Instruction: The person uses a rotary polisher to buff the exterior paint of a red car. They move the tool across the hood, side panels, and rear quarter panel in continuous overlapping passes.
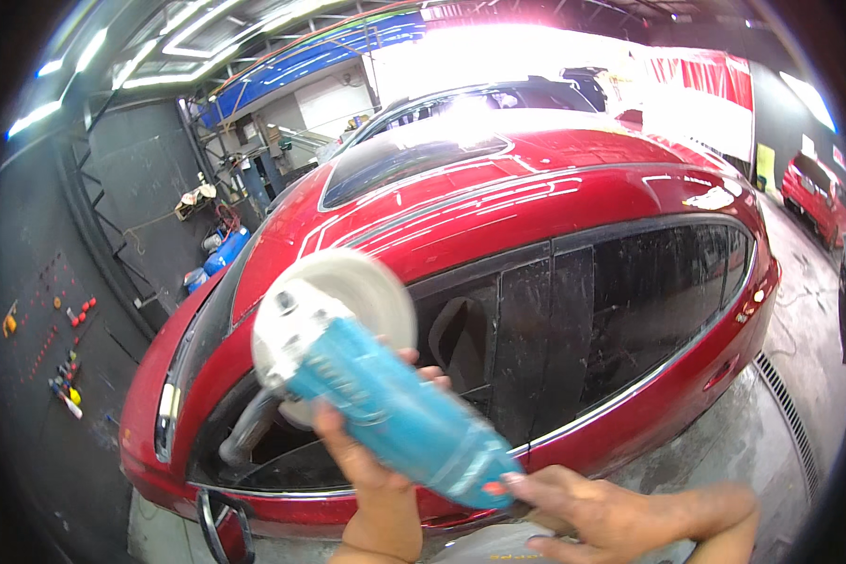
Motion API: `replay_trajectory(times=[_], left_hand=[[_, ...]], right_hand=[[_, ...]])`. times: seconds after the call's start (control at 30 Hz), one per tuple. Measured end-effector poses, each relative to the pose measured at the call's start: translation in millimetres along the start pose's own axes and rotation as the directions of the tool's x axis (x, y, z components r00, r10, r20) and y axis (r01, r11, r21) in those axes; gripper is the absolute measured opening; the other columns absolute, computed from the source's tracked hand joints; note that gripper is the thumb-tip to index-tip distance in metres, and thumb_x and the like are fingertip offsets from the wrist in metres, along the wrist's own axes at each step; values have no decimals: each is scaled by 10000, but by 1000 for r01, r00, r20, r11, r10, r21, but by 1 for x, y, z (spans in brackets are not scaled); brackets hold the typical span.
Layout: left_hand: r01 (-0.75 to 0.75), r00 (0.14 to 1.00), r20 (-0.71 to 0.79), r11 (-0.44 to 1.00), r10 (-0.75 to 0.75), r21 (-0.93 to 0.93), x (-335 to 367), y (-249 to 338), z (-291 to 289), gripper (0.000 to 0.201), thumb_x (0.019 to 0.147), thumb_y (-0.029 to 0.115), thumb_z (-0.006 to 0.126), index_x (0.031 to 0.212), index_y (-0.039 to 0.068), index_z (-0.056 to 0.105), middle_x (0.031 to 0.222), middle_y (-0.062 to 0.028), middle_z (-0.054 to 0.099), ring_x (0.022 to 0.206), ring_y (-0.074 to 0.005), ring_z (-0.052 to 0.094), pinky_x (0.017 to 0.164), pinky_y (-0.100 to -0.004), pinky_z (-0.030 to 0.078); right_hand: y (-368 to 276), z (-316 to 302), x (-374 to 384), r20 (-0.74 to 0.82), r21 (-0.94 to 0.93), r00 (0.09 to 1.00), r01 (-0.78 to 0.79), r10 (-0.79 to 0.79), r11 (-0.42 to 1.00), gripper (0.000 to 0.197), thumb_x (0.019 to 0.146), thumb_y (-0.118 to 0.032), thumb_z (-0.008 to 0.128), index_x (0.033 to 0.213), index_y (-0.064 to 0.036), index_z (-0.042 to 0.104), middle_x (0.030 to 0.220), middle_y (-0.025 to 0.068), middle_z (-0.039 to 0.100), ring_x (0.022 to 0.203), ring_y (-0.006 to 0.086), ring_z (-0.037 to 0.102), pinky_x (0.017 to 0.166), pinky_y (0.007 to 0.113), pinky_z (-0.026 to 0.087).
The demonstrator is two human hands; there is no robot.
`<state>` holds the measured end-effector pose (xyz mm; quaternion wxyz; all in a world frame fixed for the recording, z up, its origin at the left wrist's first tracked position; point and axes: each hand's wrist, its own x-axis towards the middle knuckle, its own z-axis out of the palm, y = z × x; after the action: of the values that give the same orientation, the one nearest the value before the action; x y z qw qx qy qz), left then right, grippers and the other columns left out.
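Note:
A blue-green power polisher (395,399) with a pale metal head is held up in front of the red car (620,193). Its round whitish pad (376,291) is tilted upward, apart from the roof as far as I can see. A grey side handle (249,428) sticks out from the head. My left hand (371,461) is wrapped round the polisher's body from beneath, fingertips showing on the far side. At the tail end, my right hand (611,517) is closed, its fingers by a small red spot; motion blurs it a little.
The car's side windows (644,310) look dusty, and its mirror (226,526) juts out at lower left. Tools hang on the dark left wall (66,376). A floor drain grate (788,423) runs along the right. Another red car (818,197) stands farther right.

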<state>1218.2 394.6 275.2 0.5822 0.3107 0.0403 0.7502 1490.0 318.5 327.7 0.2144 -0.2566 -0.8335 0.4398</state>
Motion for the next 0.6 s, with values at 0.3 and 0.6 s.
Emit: replay_trajectory(times=[0.3,0.6], left_hand=[[-257,966,48,959,253,118,-17,139,-74,816,1015,681,590,1537,75,433,1410,-165,600,1253,-322,655,1144,-626,429],[-106,984,149,992,94,73,-13,57,-42,874,1038,675,528,1608,39,347,1396,-213,630,1245,-388,669,1100,-633,514]], right_hand=[[-17,50,106,112,0,942,317,-315,948,798,975,-49,652,1690,-167,319,1295,250,599,1068,450,678,893,532,580],[32,55,55,-85,-12,986,142,-143,990,964,1009,-373,623,1716,-59,47,1489,375,491,1251,497,628,1069,512,516]])
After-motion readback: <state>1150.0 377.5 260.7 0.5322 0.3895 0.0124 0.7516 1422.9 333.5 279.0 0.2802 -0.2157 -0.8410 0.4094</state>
